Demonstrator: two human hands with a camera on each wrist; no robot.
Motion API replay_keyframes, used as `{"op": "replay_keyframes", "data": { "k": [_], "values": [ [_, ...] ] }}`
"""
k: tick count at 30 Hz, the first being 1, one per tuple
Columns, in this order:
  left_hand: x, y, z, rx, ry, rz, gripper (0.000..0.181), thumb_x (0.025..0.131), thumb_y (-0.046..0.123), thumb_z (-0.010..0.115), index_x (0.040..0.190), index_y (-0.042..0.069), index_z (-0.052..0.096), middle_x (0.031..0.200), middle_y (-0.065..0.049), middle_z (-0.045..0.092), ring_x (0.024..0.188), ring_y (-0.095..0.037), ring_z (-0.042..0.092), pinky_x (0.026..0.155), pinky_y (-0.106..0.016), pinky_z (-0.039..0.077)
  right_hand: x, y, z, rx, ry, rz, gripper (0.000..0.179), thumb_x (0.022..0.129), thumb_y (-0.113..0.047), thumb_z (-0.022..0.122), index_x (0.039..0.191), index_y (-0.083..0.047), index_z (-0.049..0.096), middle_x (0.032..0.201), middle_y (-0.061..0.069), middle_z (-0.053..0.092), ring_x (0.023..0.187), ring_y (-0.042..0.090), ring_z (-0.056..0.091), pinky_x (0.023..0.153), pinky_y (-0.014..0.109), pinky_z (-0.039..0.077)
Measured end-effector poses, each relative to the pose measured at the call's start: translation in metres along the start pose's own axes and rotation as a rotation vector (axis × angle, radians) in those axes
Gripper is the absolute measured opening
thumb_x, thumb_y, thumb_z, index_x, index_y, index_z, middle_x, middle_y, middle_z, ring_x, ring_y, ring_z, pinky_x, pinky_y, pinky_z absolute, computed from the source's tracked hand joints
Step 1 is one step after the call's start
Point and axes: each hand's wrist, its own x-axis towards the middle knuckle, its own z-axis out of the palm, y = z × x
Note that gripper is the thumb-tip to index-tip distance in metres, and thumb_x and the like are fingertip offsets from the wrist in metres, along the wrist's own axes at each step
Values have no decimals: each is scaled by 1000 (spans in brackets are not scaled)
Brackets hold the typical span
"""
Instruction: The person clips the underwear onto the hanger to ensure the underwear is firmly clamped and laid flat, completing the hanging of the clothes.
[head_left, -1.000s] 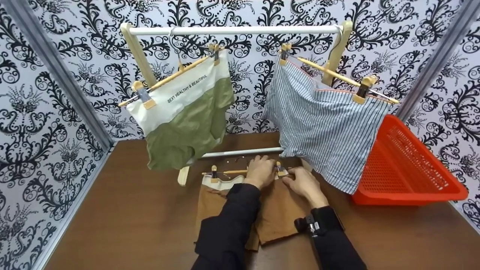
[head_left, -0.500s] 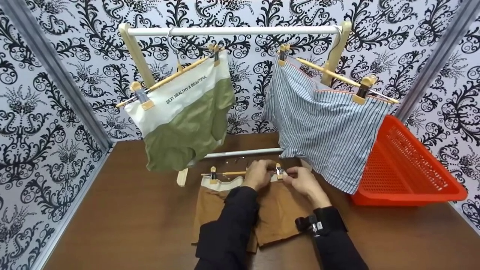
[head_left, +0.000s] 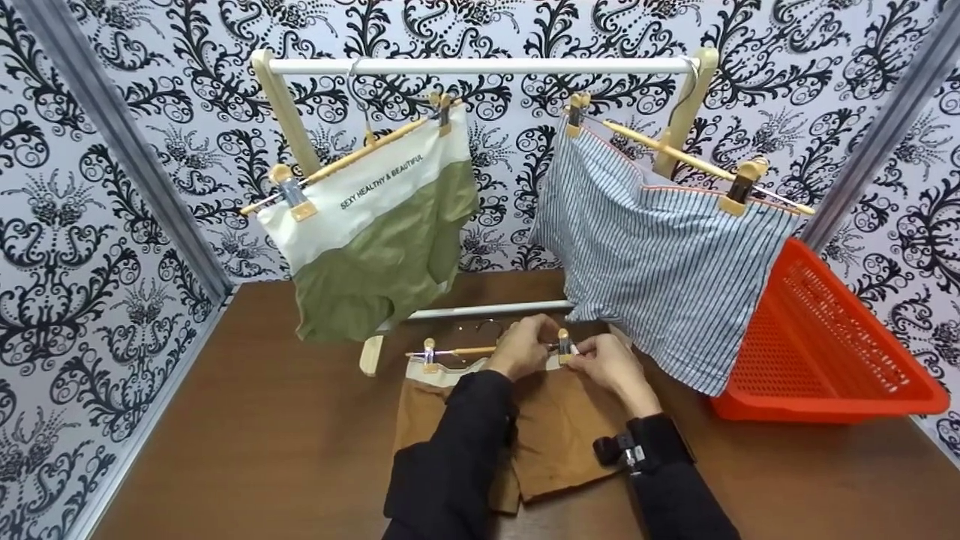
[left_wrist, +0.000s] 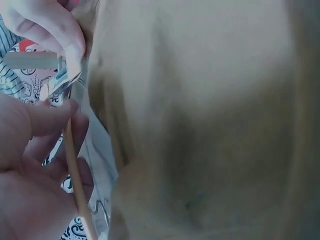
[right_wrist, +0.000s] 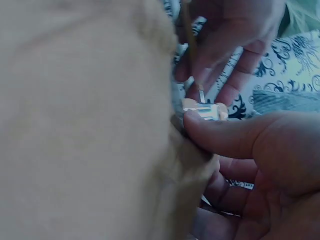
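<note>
Brown shorts (head_left: 566,435) with a cream waistband lie on the table, hung from a wooden clip hanger (head_left: 474,350). A clip (head_left: 429,356) grips the waistband's left end. My left hand (head_left: 523,349) holds the hanger bar close to the right clip (head_left: 565,347); its fingers curl round the bar (left_wrist: 75,175) in the left wrist view. On the other side of that clip, my right hand (head_left: 611,366) pinches the waistband's right end. The right wrist view has its thumb against the clip's metal (right_wrist: 205,111) and its fingers behind the cloth. My left forearm hides the middle of the shorts.
Behind stands a rack with a white rail (head_left: 480,66). Green-and-white shorts (head_left: 390,240) hang at its left, striped shorts (head_left: 660,247) at its right, low over my right hand. A red basket (head_left: 825,409) stands on the brown table (head_left: 247,420) at the right.
My left hand's fingers have drawn back from over the bar to beside the right clip, which now stands more upright. My right hand stays at the waistband's end. The head view has shifted slightly.
</note>
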Motion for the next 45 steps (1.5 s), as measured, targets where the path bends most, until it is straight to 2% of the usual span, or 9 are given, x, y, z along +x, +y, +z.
{"op": "replay_keyframes", "data": {
  "k": [3, 7, 13, 18, 22, 27, 33, 39, 45],
  "values": [
    [-2, 2, -4, -63, -34, -4, 39, 79, -11, 57, 114, 4, 67, 106, -6, 72, 97, -17, 65, 90, -33, 51, 1, -1, -1, 68, 8, -48, 13, 86, -14, 81, 85, -3, 77, 73, 0, 66, 71, 19, 57, 68, 34, 47],
    [-1, 6, -6, -125, -21, -18, 29, 93, 1, 55, 121, 4, 63, 113, -7, 70, 106, -21, 64, 97, -37, 48, 3, -1, 0, 133, 51, -68, 13, 85, -7, 80, 89, 4, 75, 81, 9, 73, 78, 23, 65, 72, 33, 51],
    [2, 13, -8, -103, 23, -32, 30, 105, 18, 48, 124, 3, 65, 120, -10, 68, 116, -26, 60, 105, -46, 43, 4, -5, -2, 213, 61, -49, 16, 86, -7, 79, 92, 5, 71, 86, 13, 74, 81, 23, 68, 71, 29, 53],
    [5, 13, -10, -135, 55, -80, 29, 105, 23, 51, 97, 5, 72, 97, -7, 70, 99, -21, 60, 109, -60, 29, 3, -12, -4, 458, -7, 6, 20, 91, -4, 73, 102, 11, 66, 98, 17, 73, 83, 14, 63, 70, 21, 49],
    [5, 12, -14, -214, 84, -122, 28, 104, 23, 52, 101, 8, 76, 101, -3, 72, 108, -17, 61, 113, -66, 14, 5, -12, -6, 653, -93, 16, 31, 94, -3, 68, 117, 17, 61, 109, 20, 72, 89, 11, 63, 77, 20, 50],
    [2, 12, -15, -307, 88, -93, 27, 105, 22, 53, 110, 8, 75, 103, -1, 73, 109, -16, 61, 115, -63, 10, 9, -8, -4, 784, -106, 24, 35, 94, -1, 68, 121, 20, 61, 111, 15, 71, 94, 11, 62, 82, 20, 50],
    [2, 11, -13, -297, 97, -56, 30, 106, 29, 53, 110, 10, 76, 99, 3, 73, 101, -12, 61, 115, -62, 11, 10, -11, -4, 798, -20, 76, 31, 91, 4, 67, 116, 22, 62, 112, 19, 67, 90, 12, 61, 78, 20, 50],
    [3, 11, -12, -313, 88, -48, 31, 106, 29, 55, 116, 8, 75, 105, 2, 75, 107, -13, 62, 115, -63, 8, 8, -13, -5, 839, -72, 68, 32, 94, 1, 66, 118, 21, 58, 106, 14, 66, 90, 14, 62, 79, 22, 52],
    [4, 11, -10, -317, 91, -72, 31, 105, 29, 55, 114, 6, 75, 107, -1, 74, 106, -15, 62, 113, -53, 21, 7, -9, -4, 859, -73, 23, 30, 95, 2, 67, 116, 22, 60, 97, 11, 73, 85, 10, 66, 77, 21, 53]
  ]
}}
